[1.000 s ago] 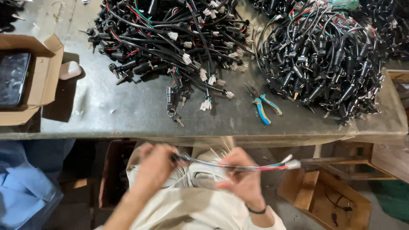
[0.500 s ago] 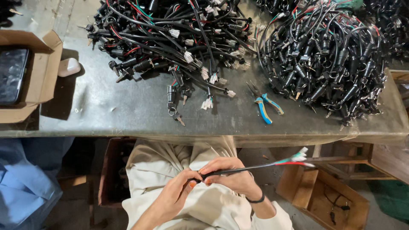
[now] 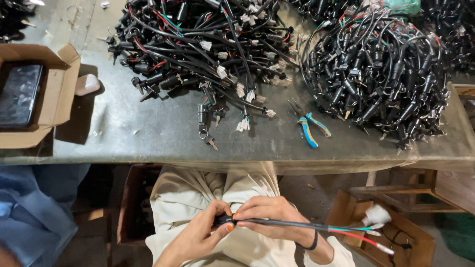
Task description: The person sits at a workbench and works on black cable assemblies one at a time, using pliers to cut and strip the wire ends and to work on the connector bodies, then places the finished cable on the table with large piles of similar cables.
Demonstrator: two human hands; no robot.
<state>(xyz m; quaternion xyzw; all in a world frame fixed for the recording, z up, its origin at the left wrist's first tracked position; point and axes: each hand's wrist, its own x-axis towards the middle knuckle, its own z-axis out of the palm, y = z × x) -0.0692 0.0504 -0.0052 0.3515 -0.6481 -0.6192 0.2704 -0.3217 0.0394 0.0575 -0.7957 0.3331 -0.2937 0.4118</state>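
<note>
Over my lap, my left hand [image 3: 200, 236] pinches the black end of a black cable [image 3: 292, 225]. My right hand [image 3: 269, 215] grips the same cable just beside it, a dark band on its wrist. The cable runs right and splits into red, green and black wires ending in a white connector [image 3: 377, 215]. On the grey metal bench [image 3: 148, 133] above lie a pile of black cable assemblies with keys [image 3: 208, 54] and a second, larger pile [image 3: 381, 69].
Blue-and-yellow pliers [image 3: 309, 128] lie near the bench's front edge. An open cardboard box [image 3: 47, 94] holding a dark tray sits at the left, a small white object [image 3: 86, 84] beside it. Cardboard boxes [image 3: 396, 237] stand under the bench. A person's blue sleeve [image 3: 34, 212] shows at lower left.
My hands have come together low over my lap and closed on the cable's black end. The wire end with the white connector has dropped lower to the right.
</note>
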